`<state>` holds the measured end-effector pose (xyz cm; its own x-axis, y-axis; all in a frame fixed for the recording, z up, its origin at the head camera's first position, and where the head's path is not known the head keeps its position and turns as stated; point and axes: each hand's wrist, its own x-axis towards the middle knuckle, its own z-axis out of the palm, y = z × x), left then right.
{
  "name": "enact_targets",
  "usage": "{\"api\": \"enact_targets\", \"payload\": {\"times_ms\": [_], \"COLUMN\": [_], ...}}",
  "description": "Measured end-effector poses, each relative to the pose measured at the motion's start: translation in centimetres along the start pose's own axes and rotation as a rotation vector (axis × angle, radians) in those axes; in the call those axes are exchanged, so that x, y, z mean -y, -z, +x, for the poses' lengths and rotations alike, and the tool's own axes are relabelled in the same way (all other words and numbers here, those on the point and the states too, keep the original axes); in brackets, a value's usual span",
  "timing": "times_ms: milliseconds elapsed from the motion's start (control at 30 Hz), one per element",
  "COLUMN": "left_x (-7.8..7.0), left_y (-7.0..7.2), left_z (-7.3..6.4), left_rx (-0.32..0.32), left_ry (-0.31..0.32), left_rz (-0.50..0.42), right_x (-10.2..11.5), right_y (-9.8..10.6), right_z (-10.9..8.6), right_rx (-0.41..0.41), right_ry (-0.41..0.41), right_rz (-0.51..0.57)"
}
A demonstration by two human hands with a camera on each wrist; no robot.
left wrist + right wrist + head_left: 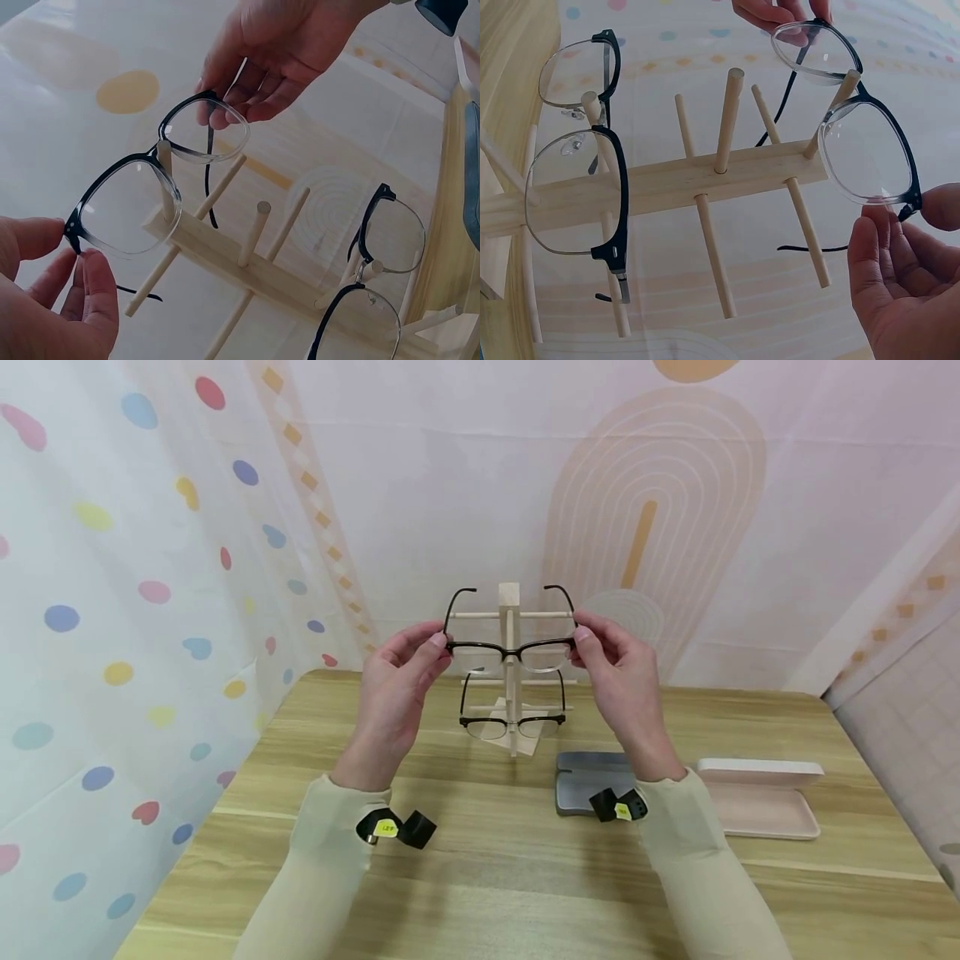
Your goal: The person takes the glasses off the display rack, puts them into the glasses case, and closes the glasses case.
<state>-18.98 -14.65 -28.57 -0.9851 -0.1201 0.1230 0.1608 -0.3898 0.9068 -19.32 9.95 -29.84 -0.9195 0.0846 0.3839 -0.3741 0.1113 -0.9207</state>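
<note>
A pair of black-topped eyeglasses point(511, 652) sits at the upper pegs of a wooden display stand point(509, 597), its bridge against a front peg. My left hand point(402, 693) pinches the glasses' left hinge corner between thumb and fingers. At the opposite corner my right hand point(618, 689) pinches the frame the same way. The temples reach back past the top crossbar, open. Lower on the stand rests a second pair of eyeglasses point(512, 723), with thin-rimmed lenses and nose pads; neither hand touches it.
On the wooden table point(465, 893), right of the stand, lies an open grey glasses case point(581, 787), partly behind the right wrist. Beside it is an open white and pink case point(765, 806). A patterned curtain point(435, 485) hangs behind the table and along its left.
</note>
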Motion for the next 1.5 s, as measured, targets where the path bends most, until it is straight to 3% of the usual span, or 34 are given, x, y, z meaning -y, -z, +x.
{"api": "enact_targets", "payload": {"times_ms": [300, 700, 1100, 1500], "left_x": [-0.5, -0.9, -0.9, -0.4], "left_y": [-0.4, -0.5, -0.6, -1.3], "left_z": [-0.8, -2.4, -3.4, -4.2], "left_rx": [0.004, 0.031, 0.045, 0.055], "left_ry": [-0.024, -0.055, -0.063, -0.092], "left_rz": [-0.042, -0.047, -0.022, -0.041], "right_x": [0.7, 1.4, 2.0, 2.4], "right_y": [0.3, 0.8, 1.2, 2.1], "right_z": [-0.4, -1.5, -2.6, -3.7], "right_rx": [-0.006, -0.006, -0.034, -0.063], "right_ry": [0.030, 0.084, 0.138, 0.132], "right_rz": [-0.008, 0.059, 0.071, 0.037]}}
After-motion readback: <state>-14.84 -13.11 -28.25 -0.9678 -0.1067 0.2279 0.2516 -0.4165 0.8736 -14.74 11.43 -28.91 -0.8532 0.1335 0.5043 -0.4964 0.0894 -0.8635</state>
